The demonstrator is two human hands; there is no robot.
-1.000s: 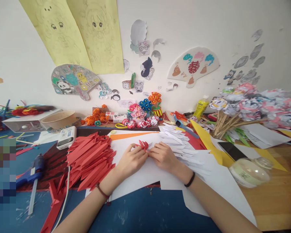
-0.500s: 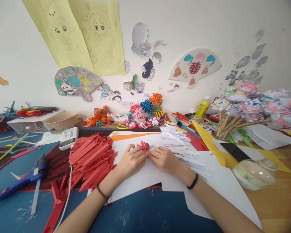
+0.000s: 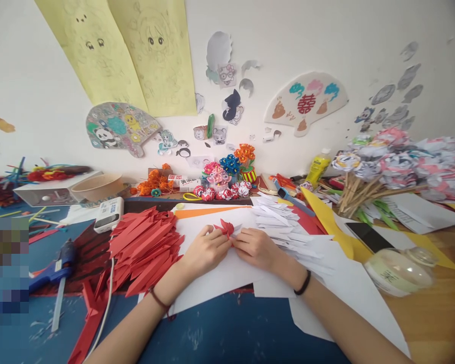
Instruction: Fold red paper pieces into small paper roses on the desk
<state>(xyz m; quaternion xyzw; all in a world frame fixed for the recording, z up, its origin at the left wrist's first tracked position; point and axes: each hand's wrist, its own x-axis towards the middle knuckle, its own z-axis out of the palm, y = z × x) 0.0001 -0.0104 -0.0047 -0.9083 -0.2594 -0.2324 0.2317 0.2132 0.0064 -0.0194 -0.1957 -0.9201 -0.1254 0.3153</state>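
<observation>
A small folded red paper piece (image 3: 226, 227) with some white on its right side is pinched between both hands, above white sheets (image 3: 208, 285). My left hand (image 3: 209, 246) has its fingers closed on the piece from the left. From the right, my right hand (image 3: 256, 247) grips its lower part with fingers pressed together. Left of the hands lies a heap of red paper strips (image 3: 147, 247). Behind and right of my right hand spreads a heap of white paper strips (image 3: 278, 220). Fingertips hide part of the piece.
At the left lie a blue glue gun (image 3: 62, 265), a white device (image 3: 109, 215) with a cable, and a bowl (image 3: 98, 188). To the right are a phone (image 3: 368, 237), a clear jar (image 3: 400, 273) and paper flowers (image 3: 396, 164). Small flowers (image 3: 217, 177) stand by the wall.
The whole view has shifted slightly. Both hands keep their hold on the red piece, which looks turned a little.
</observation>
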